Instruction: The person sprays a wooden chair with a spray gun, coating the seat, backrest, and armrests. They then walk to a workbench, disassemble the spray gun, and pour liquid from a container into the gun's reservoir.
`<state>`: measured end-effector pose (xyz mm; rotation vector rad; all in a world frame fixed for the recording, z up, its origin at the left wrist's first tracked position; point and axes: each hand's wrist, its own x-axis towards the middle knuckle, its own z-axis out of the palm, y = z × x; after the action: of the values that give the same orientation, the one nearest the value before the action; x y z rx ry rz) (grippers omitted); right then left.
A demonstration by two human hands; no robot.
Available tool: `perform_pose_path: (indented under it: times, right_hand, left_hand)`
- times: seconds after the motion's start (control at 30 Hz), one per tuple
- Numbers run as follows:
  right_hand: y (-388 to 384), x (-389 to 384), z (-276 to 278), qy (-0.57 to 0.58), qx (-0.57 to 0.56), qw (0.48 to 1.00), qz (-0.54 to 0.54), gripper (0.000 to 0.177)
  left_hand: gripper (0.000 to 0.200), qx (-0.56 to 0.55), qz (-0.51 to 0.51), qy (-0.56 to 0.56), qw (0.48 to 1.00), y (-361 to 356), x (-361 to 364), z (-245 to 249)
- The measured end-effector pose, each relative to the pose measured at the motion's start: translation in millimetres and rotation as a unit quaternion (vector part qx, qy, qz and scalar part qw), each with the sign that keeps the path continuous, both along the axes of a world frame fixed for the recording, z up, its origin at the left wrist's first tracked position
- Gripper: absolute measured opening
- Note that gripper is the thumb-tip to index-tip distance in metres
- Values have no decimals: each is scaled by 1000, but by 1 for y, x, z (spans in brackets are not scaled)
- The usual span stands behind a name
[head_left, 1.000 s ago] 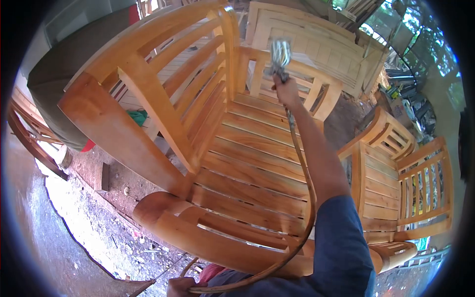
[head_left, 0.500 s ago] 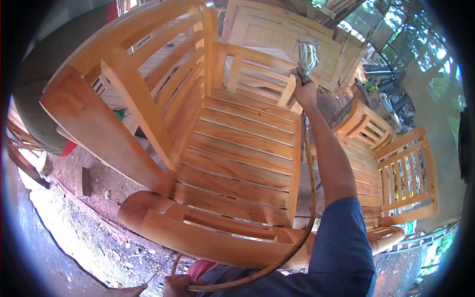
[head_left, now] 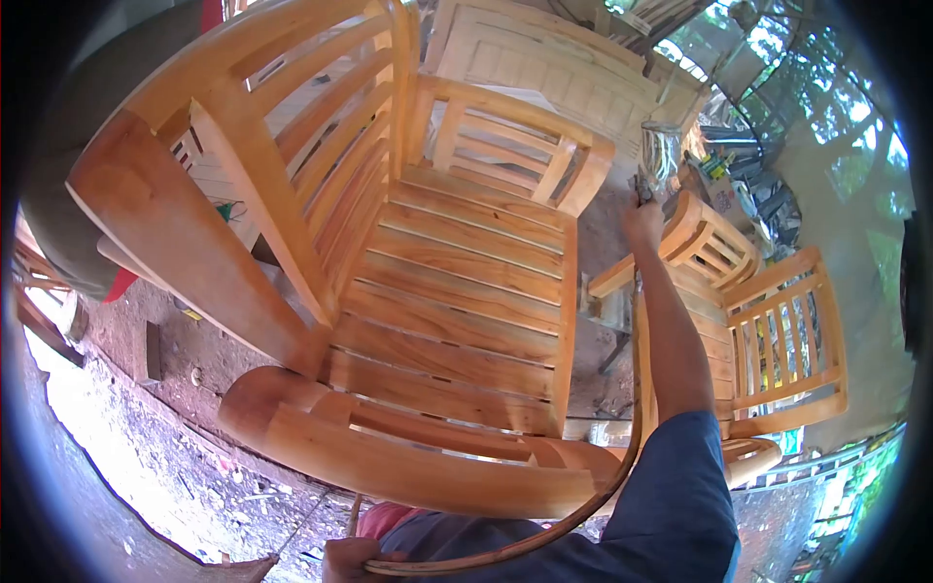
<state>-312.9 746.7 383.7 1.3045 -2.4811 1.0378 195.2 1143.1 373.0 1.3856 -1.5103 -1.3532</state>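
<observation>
My right hand [head_left: 643, 223], arm stretched forward, is closed around a spray gun [head_left: 662, 154] with a clear cup on top. The gun is held beyond the right front corner of a slatted wooden bench [head_left: 457, 311], clear of its far armrest [head_left: 525, 121]. From the gun a brown hose [head_left: 622, 466] runs back past my right arm and loops over the near armrest [head_left: 418, 466]. Low in the view, my left hand [head_left: 352, 561] is wrapped round this hose close to my body.
A second slatted wooden seat [head_left: 787, 340] stands to the right. Behind the bench leans a pale panelled wooden door [head_left: 544, 68]. Boxes and dark bundles [head_left: 768, 194] are piled at the back right. A wood block [head_left: 148, 352] stands on the dirt floor at left.
My right hand has carried the spray gun rightward and slightly lower in view, away from the far armrest. The hose has swung right with it. My left hand stays on the hose.
</observation>
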Motion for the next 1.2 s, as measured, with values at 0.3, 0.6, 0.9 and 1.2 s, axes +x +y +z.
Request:
perform_pose_path:
  times: [0.3, 0.6, 0.9, 1.2]
  right_hand:
    - [-31, 118, -1, -55, -120, 962, 240, 39]
    - [-83, 145, -13, -134, -60, 943, 298, 39]
    - [-22, 65, -3, 34, -50, 988, 146, 43]
    - [-8, 10, -29, 16, -93, 982, 165, 36]
  left_hand:
    - [17, -43, 37, 17, 998, 12, 14, -10]
    - [29, -72, 71, -13, 995, 22, 19, -11]
    - [14, -69, 4, -7, 998, 17, 38, -18]
    - [18, -69, -30, 0, 997, 10, 55, -20]
